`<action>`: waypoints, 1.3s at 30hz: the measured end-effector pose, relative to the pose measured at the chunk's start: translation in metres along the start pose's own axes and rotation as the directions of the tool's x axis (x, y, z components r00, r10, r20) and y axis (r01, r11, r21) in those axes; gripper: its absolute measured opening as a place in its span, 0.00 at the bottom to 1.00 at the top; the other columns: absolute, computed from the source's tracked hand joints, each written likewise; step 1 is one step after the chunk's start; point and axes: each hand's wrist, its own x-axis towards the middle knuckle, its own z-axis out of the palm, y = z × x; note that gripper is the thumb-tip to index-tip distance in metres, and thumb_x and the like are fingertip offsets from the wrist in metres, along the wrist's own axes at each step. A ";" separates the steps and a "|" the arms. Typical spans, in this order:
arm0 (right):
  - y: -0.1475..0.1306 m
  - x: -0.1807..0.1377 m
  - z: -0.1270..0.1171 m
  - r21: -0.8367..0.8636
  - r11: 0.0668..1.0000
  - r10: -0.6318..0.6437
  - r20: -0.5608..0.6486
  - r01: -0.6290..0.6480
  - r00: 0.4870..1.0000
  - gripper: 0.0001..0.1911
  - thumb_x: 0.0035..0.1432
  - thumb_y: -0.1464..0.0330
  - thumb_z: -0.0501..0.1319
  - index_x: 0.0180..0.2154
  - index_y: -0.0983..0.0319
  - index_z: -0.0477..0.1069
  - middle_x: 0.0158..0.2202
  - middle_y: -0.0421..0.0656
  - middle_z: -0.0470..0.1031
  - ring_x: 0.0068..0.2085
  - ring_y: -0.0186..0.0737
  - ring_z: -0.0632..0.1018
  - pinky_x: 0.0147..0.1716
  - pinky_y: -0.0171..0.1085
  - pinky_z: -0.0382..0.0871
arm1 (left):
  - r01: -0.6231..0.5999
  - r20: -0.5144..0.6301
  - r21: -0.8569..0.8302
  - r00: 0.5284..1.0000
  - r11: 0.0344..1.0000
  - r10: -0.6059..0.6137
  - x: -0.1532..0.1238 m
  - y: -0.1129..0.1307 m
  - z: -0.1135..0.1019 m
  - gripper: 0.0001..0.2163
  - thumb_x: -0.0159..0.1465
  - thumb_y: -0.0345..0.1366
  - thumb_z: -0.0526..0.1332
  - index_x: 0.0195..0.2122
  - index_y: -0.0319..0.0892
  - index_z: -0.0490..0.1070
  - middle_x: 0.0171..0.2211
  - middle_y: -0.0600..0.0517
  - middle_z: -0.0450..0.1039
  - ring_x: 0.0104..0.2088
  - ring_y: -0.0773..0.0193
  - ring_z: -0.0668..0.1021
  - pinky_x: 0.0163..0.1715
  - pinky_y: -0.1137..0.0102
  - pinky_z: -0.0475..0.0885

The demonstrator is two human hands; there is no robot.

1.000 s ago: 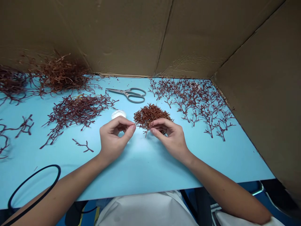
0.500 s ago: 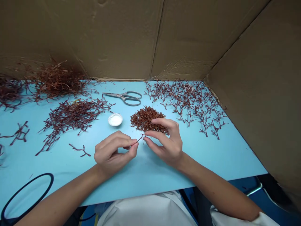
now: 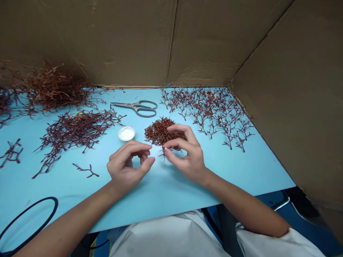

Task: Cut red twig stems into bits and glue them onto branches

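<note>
My right hand (image 3: pixel 189 153) has its thumb and index finger pinched on a small brown branched twig (image 3: pixel 163 155), which pokes out below the fingertips. Its other fingers curve over the pile of short brown twig pieces (image 3: pixel 158 131) and hide part of it. Facing it from the left, my left hand (image 3: pixel 128 162) is open, thumb and index finger apart with nothing between them. Just behind the left hand stands a small white dish (image 3: pixel 126 133) with something white in it. A single forked twig (image 3: pixel 87 170) lies to the left of that hand.
Grey-handled scissors (image 3: pixel 136 107) lie behind the dish. Branched twigs (image 3: pixel 214 110) spread at the back right; a twig heap (image 3: pixel 76 130) and a tangled bundle (image 3: pixel 53 87) sit on the left. Cardboard walls (image 3: pixel 128 43) enclose the table. A black loop (image 3: pixel 55 210) is at front left.
My left thumb and finger have parted and let go of the twig. My right thumb and index finger have closed on it. The view has shifted slightly.
</note>
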 end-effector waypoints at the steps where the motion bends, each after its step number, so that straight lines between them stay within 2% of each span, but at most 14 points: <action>1: 0.002 0.002 -0.002 0.052 0.996 0.069 -0.014 -0.069 0.997 0.03 0.66 0.68 0.66 0.37 0.55 0.80 0.56 0.47 0.75 0.58 0.48 0.78 0.59 0.51 0.74 | 0.015 0.018 0.033 1.000 0.999 -0.016 0.001 -0.003 -0.001 0.05 0.65 0.28 0.69 0.42 0.42 0.80 0.31 0.51 0.80 0.27 0.66 0.79 0.26 0.71 0.75; 4: 0.009 0.009 -0.010 0.214 0.948 0.247 -0.018 -0.238 0.969 0.06 0.64 0.64 0.68 0.33 0.56 0.77 0.53 0.47 0.76 0.55 0.46 0.78 0.59 0.50 0.74 | 0.000 0.156 0.171 0.987 0.985 -0.027 0.004 -0.015 -0.004 0.05 0.68 0.26 0.65 0.42 0.41 0.80 0.32 0.50 0.81 0.27 0.68 0.78 0.25 0.73 0.74; 7: 0.016 0.014 -0.015 0.347 0.873 0.350 0.049 -0.344 0.936 0.11 0.62 0.60 0.70 0.29 0.57 0.76 0.51 0.46 0.77 0.54 0.46 0.79 0.57 0.48 0.74 | -0.080 0.361 0.257 0.932 0.963 -0.019 0.003 -0.025 -0.006 0.08 0.71 0.28 0.63 0.47 0.41 0.79 0.39 0.47 0.82 0.33 0.65 0.81 0.30 0.72 0.76; 11: 0.017 0.016 -0.014 0.458 0.794 0.403 0.095 -0.399 0.910 0.14 0.59 0.58 0.72 0.27 0.58 0.75 0.49 0.46 0.77 0.53 0.46 0.79 0.56 0.47 0.74 | -0.288 0.556 0.304 0.828 0.908 0.076 -0.006 -0.030 0.002 0.12 0.74 0.31 0.61 0.57 0.43 0.76 0.47 0.44 0.82 0.45 0.55 0.82 0.45 0.61 0.80; 15: 0.014 0.015 -0.011 0.466 0.778 0.429 0.097 -0.422 0.898 0.15 0.58 0.57 0.72 0.27 0.58 0.74 0.48 0.46 0.78 0.51 0.45 0.78 0.54 0.47 0.74 | -0.387 0.644 0.358 0.761 0.850 0.075 -0.014 -0.032 0.016 0.17 0.75 0.30 0.56 0.63 0.45 0.71 0.50 0.44 0.80 0.44 0.55 0.80 0.45 0.59 0.79; 19: 0.011 0.014 -0.011 0.492 0.755 0.443 0.104 -0.433 0.891 0.15 0.57 0.56 0.72 0.27 0.58 0.74 0.48 0.46 0.77 0.51 0.45 0.78 0.51 0.45 0.75 | -0.371 0.651 0.343 0.756 0.863 0.066 -0.012 -0.035 0.019 0.13 0.76 0.31 0.57 0.59 0.42 0.74 0.47 0.44 0.81 0.44 0.54 0.79 0.44 0.59 0.78; 24: 0.012 0.013 -0.011 0.522 0.722 0.460 0.128 -0.454 0.878 0.14 0.57 0.57 0.73 0.28 0.58 0.75 0.48 0.46 0.76 0.51 0.45 0.78 0.48 0.44 0.76 | -0.252 0.614 0.280 0.789 0.926 0.029 -0.006 -0.036 0.008 0.06 0.74 0.30 0.61 0.48 0.42 0.77 0.42 0.46 0.82 0.41 0.56 0.80 0.43 0.61 0.77; 30: 0.013 0.012 -0.009 0.554 0.689 0.479 0.137 -0.468 0.867 0.15 0.56 0.56 0.74 0.27 0.58 0.76 0.46 0.45 0.77 0.50 0.46 0.78 0.48 0.45 0.75 | -0.153 0.576 0.238 0.817 0.959 -0.013 -0.004 -0.034 0.001 0.03 0.73 0.29 0.63 0.42 0.42 0.77 0.37 0.49 0.81 0.38 0.58 0.80 0.40 0.63 0.76; 32: 0.013 0.012 -0.009 0.547 0.688 0.480 0.148 -0.476 0.865 0.15 0.56 0.56 0.74 0.27 0.58 0.76 0.46 0.45 0.77 0.50 0.45 0.78 0.50 0.45 0.75 | -0.089 0.549 0.214 0.834 0.973 -0.045 -0.003 -0.033 0.001 0.03 0.72 0.30 0.64 0.41 0.42 0.77 0.36 0.49 0.81 0.38 0.59 0.81 0.40 0.64 0.76; 35: 0.011 0.012 -0.010 0.536 0.695 0.460 0.179 -0.479 0.870 0.14 0.57 0.58 0.73 0.27 0.58 0.76 0.45 0.45 0.77 0.49 0.44 0.78 0.51 0.45 0.74 | 0.058 0.502 0.211 0.850 0.976 -0.159 0.000 -0.030 0.000 0.02 0.72 0.31 0.65 0.40 0.43 0.77 0.35 0.50 0.81 0.36 0.61 0.81 0.38 0.67 0.75; 39: 0.009 0.013 -0.011 0.527 0.686 0.461 0.218 -0.502 0.860 0.14 0.58 0.57 0.73 0.28 0.58 0.76 0.44 0.44 0.76 0.46 0.42 0.77 0.47 0.44 0.75 | 0.197 0.458 0.194 0.848 0.961 -0.267 0.004 -0.028 -0.001 0.04 0.71 0.31 0.65 0.38 0.42 0.77 0.32 0.51 0.81 0.30 0.64 0.79 0.31 0.70 0.72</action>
